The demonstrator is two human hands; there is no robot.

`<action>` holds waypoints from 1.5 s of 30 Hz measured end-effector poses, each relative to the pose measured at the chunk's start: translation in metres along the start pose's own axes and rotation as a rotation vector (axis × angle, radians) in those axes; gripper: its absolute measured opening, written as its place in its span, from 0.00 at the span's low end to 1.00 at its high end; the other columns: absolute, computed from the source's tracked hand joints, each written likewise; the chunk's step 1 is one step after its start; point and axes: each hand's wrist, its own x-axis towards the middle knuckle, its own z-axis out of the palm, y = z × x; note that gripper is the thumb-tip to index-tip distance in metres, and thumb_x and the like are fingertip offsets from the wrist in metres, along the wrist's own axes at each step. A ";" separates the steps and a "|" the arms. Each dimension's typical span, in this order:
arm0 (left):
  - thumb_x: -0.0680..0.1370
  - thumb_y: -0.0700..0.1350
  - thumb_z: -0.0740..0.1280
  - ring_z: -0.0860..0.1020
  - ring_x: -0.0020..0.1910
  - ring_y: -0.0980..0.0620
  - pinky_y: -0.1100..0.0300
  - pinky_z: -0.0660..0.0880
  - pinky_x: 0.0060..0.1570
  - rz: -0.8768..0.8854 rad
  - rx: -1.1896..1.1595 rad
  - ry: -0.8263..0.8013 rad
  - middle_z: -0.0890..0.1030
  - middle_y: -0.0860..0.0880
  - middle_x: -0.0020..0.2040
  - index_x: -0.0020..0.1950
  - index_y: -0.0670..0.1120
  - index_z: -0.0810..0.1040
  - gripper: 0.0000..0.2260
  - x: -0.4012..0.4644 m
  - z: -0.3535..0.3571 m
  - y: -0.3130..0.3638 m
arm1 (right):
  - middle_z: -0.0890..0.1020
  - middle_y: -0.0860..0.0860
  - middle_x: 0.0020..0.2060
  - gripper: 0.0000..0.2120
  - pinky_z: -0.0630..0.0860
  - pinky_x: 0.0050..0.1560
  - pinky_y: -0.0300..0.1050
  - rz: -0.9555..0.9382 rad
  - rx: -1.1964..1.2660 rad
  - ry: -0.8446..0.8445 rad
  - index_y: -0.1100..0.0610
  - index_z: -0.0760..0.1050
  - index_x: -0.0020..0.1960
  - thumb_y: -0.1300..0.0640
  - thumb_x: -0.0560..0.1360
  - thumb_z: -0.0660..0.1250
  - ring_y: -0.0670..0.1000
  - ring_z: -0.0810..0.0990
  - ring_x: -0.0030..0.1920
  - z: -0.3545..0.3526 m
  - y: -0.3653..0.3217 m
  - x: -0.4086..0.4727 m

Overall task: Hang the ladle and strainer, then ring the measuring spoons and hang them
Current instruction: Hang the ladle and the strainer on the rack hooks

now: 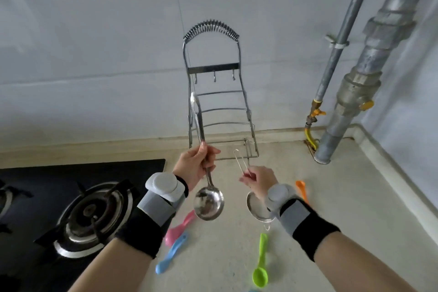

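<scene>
A wire rack [214, 71] stands against the wall with three small hooks [214, 77] under its dark crossbar. My left hand [195, 166] grips the handle of a steel ladle [209, 202], whose bowl hangs down and whose handle tip reaches up beside the rack's left side, below the hooks. My right hand [257, 181] pinches the thin wire handle of a small strainer [257, 207]; its bowl hangs below my wrist. Plastic measuring spoons lie loose on the counter: pink [179, 227], blue [170, 255], green [260, 265] and orange [302, 188].
A black gas hob [78, 211] with a burner fills the left of the counter. Grey pipes [355, 73] with yellow valves run down the wall at the right, meeting the counter in the corner. The counter's raised edge runs along the right.
</scene>
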 end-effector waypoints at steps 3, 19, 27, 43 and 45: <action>0.80 0.49 0.50 0.67 0.22 0.58 0.66 0.72 0.29 0.020 0.021 -0.014 0.72 0.54 0.23 0.34 0.43 0.76 0.22 0.015 0.012 0.019 | 0.78 0.52 0.29 0.12 0.69 0.34 0.28 -0.123 0.298 0.124 0.64 0.79 0.39 0.57 0.75 0.63 0.49 0.76 0.32 -0.038 -0.044 0.000; 0.80 0.52 0.51 0.66 0.18 0.59 0.66 0.66 0.24 -0.029 0.065 0.124 0.70 0.55 0.17 0.31 0.44 0.71 0.22 0.064 0.040 0.033 | 0.75 0.51 0.24 0.21 0.70 0.25 0.32 -0.203 0.500 0.143 0.55 0.73 0.27 0.53 0.78 0.58 0.40 0.72 0.18 -0.075 -0.114 0.071; 0.80 0.51 0.50 0.66 0.19 0.58 0.66 0.65 0.26 -0.027 0.064 0.114 0.69 0.53 0.19 0.31 0.42 0.71 0.23 0.070 0.029 0.013 | 0.75 0.50 0.23 0.20 0.69 0.26 0.32 -0.173 0.498 0.111 0.54 0.74 0.28 0.51 0.77 0.59 0.41 0.70 0.19 -0.058 -0.095 0.079; 0.78 0.50 0.59 0.74 0.37 0.56 0.63 0.69 0.37 -0.046 0.387 0.160 0.77 0.52 0.38 0.57 0.43 0.75 0.15 0.089 0.008 0.011 | 0.77 0.52 0.35 0.18 0.68 0.41 0.45 -0.079 0.080 0.228 0.53 0.63 0.31 0.46 0.74 0.63 0.54 0.73 0.40 -0.058 -0.083 0.070; 0.76 0.48 0.62 0.76 0.41 0.54 0.62 0.71 0.39 -0.037 0.462 0.193 0.79 0.51 0.43 0.56 0.42 0.74 0.13 0.090 0.006 0.010 | 0.81 0.55 0.44 0.12 0.72 0.52 0.50 -0.074 0.012 0.235 0.55 0.69 0.38 0.48 0.74 0.64 0.56 0.76 0.47 -0.055 -0.082 0.067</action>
